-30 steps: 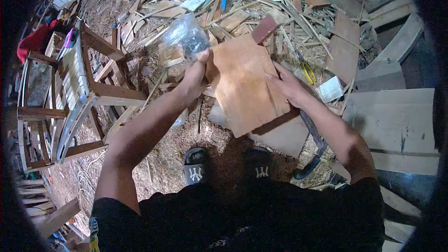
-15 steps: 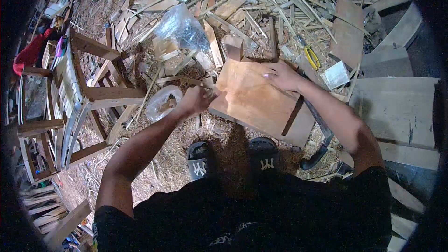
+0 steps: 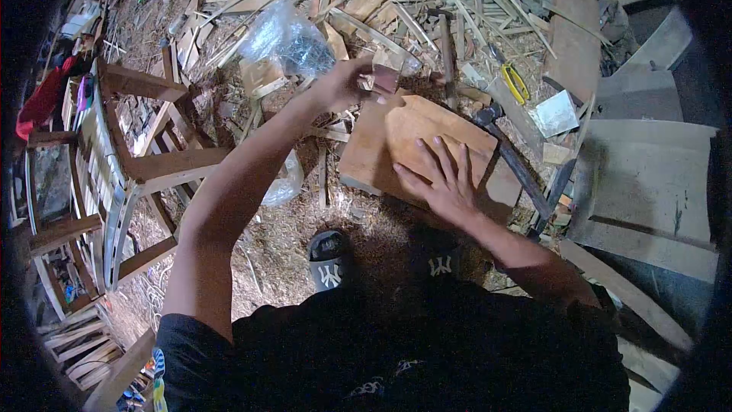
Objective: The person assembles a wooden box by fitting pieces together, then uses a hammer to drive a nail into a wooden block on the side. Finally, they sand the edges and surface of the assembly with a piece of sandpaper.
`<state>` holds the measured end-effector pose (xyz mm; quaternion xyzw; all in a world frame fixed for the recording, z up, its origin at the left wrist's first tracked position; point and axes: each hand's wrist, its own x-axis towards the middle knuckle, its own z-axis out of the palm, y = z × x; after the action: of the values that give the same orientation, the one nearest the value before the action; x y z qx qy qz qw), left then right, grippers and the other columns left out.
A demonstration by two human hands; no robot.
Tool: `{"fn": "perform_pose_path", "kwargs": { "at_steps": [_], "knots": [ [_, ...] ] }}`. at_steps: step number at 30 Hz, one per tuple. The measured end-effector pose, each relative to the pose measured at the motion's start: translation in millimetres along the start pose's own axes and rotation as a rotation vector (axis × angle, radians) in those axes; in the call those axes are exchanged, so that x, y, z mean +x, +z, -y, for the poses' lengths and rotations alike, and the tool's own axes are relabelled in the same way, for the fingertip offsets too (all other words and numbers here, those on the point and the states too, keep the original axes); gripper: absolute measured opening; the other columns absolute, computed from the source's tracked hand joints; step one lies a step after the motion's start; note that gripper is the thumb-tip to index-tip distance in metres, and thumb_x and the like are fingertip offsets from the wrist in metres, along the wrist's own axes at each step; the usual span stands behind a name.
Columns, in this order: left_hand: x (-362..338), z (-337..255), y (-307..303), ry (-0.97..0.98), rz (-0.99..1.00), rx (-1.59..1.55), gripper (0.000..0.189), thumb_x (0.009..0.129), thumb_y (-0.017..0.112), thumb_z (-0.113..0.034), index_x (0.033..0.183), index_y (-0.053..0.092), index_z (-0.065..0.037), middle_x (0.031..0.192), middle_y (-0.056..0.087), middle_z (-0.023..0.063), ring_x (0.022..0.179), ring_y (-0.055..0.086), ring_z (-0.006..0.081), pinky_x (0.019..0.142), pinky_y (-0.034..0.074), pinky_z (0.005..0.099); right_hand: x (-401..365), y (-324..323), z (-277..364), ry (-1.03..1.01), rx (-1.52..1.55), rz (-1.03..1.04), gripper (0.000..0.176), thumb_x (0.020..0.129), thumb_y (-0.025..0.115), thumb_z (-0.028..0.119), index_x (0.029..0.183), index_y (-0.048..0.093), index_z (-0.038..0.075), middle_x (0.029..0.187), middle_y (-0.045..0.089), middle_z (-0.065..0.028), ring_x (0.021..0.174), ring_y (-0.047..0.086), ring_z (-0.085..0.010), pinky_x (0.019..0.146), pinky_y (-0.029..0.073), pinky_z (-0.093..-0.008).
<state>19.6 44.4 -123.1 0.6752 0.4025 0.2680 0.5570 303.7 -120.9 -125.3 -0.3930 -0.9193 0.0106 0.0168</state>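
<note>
A flat wooden board (image 3: 374, 145) lies tilted across other wood in front of my feet. My right hand (image 3: 450, 187) rests flat on its face, fingers spread. At the board's far left corner my left hand (image 3: 347, 85) is closed on a small brown piece (image 3: 386, 78), which looks like a wood offcut; my fingers are partly hidden behind it. A hammer (image 3: 515, 160) lies along the board's right side. Beyond the far edge is another hammer with a wooden handle (image 3: 447, 53).
Yellow-handled pliers (image 3: 516, 84) and a white block (image 3: 555, 113) lie to the right. Clear plastic (image 3: 286, 38) and many wood strips (image 3: 488, 0) are scattered ahead. A wooden chair frame (image 3: 164, 168) stands at left. Curved boards (image 3: 648, 175) lie at right, over sawdust-covered ground.
My left hand has moved from the board's left edge up to the small brown piece and grasped it. My right hand has slid from the far edge onto the board's middle.
</note>
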Motion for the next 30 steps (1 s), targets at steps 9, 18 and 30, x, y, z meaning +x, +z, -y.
{"fn": "perform_pose_path", "kwargs": {
  "at_steps": [9,18,30],
  "knots": [
    [-25,-19,11,0.085,-0.01,0.415,0.024,0.086,0.075,-0.015,0.109,0.072,-0.007,0.102,0.074,0.0136,0.093,0.072,0.0264,0.083,0.054,0.0373,-19,-8,-29,-0.129,0.134,0.042,0.06,0.088,0.054,0.017,0.141,0.052,0.045,0.162,0.024,-0.0094,0.149,0.02,-0.0356,0.116,0.008,-0.0687],
    [-26,3,8,0.213,0.053,0.401,0.028,0.086,0.072,-0.01,0.113,0.068,-0.006,0.101,0.072,0.0175,0.094,0.07,0.0354,0.081,0.054,0.0411,-21,-9,-33,-0.185,0.055,0.017,0.057,0.092,0.045,0.026,0.144,0.045,0.047,0.159,0.033,-0.0065,0.147,0.028,-0.033,0.117,0.011,-0.0675],
    [-17,1,9,0.016,0.133,0.384,0.026,0.082,0.068,0.006,0.106,0.067,-0.005,0.102,0.071,0.0091,0.095,0.068,0.0219,0.087,0.053,0.0347,-23,2,-36,-0.19,0.031,-0.103,0.055,0.09,0.048,0.031,0.141,0.048,0.05,0.159,0.035,-0.0058,0.147,0.029,-0.033,0.118,0.011,-0.0658]
  ]
}}
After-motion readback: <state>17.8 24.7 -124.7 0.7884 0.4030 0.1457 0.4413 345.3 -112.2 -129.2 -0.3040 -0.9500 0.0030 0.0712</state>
